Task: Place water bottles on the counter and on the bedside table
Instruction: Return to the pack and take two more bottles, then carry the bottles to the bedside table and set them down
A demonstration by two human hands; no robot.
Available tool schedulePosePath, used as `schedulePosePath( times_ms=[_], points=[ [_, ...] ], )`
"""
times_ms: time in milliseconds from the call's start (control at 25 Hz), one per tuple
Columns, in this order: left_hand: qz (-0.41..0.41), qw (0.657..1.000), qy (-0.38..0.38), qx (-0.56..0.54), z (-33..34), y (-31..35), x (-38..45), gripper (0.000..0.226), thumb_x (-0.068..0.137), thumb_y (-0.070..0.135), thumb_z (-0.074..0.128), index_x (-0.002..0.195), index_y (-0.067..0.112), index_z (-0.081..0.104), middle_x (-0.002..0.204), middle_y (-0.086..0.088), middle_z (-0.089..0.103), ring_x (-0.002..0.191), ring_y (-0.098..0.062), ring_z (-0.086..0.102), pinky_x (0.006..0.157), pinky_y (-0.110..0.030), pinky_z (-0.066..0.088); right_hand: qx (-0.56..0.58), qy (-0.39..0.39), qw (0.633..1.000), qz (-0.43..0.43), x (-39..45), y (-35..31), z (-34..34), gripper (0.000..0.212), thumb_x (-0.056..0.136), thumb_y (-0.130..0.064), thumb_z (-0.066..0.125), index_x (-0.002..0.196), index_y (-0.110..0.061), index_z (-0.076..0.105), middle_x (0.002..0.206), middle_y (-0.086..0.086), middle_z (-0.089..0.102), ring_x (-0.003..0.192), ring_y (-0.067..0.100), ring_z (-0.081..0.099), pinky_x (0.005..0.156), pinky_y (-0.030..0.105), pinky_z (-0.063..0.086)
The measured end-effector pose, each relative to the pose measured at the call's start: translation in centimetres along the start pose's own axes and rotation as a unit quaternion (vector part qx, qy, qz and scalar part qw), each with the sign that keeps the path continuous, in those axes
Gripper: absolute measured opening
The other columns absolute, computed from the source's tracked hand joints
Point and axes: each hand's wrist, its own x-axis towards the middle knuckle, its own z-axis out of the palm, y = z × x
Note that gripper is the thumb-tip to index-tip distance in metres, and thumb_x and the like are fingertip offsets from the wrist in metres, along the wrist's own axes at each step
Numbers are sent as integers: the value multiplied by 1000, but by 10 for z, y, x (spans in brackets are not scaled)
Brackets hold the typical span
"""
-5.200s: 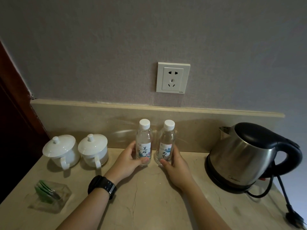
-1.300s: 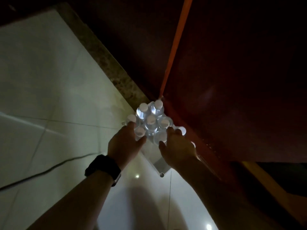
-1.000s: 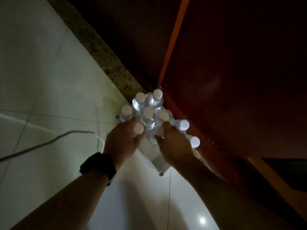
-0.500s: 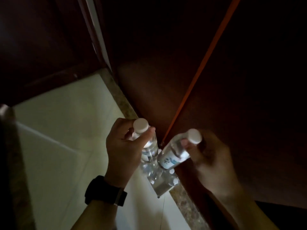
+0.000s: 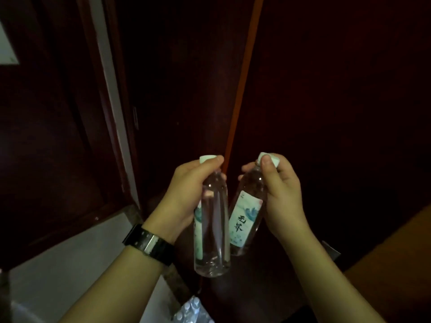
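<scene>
I hold two small clear water bottles with white caps in front of me in a dim room. My left hand (image 5: 186,194) grips the neck of the left bottle (image 5: 211,231), which hangs nearly upright. My right hand (image 5: 279,197) grips the neck of the right bottle (image 5: 246,217), tilted slightly, its pale label with dark characters facing me. The two bottles almost touch at their lower ends. A pack of several more bottles (image 5: 191,311) lies on the floor at the bottom edge.
Dark red-brown wooden panels (image 5: 326,101) fill the view ahead and to the right. A door frame (image 5: 109,94) stands to the left. Pale floor tiles (image 5: 70,259) lie at lower left with a stone threshold strip (image 5: 177,283). A lighter wooden surface (image 5: 396,264) is at lower right.
Both hands have taken one bottle each from the floor pack and lifted them. The view has risen from the floor toward the dark panels; the pack now sits at the bottom edge.
</scene>
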Motion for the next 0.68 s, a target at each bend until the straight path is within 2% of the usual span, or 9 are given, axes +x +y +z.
schedulePosePath(
  times_ms=[120,200,320,400,560,680],
  points=[
    [-53,995,-76,-31,20,32,-7,23,88,30,68,79,9,63,67,-7,67,60,-22,65,57,-32,57,8,19,1000,6,-8,-44,-4,29,89,-45,60,92,-17,63,82,7,72,75,31,70,65,42,59],
    [-75,989,-123,-32,31,48,-12,23,88,30,68,81,8,62,66,-8,66,60,-28,65,53,-34,57,13,36,999,23,-13,-65,-9,33,90,-44,58,93,-11,61,80,8,71,69,29,69,62,39,58],
    [-82,979,-184,-4,55,67,-23,22,87,26,70,86,6,61,63,-9,68,51,-24,67,43,-29,55,35,76,994,68,-30,-86,-20,26,97,-34,55,92,-8,58,76,10,68,62,24,67,59,33,57],
    [-95,974,-207,12,74,72,-33,21,84,24,74,90,7,63,65,-10,67,46,-21,67,42,-29,54,45,100,989,97,-46,-97,-32,27,97,-35,55,93,-8,58,77,11,69,64,25,67,62,34,57],
    [-184,932,-311,36,128,63,-73,27,81,24,77,96,6,64,74,-15,72,61,-27,72,60,-44,62,55,182,974,126,-103,-129,-73,33,95,-39,57,103,-7,55,80,14,74,68,29,70,71,41,56],
    [-183,894,-400,90,176,49,-119,25,80,28,78,87,6,67,59,-9,71,47,-22,68,47,-31,56,48,276,953,117,-160,-153,-112,32,95,-38,57,102,-7,60,82,13,72,69,28,69,70,40,54]
  ],
)
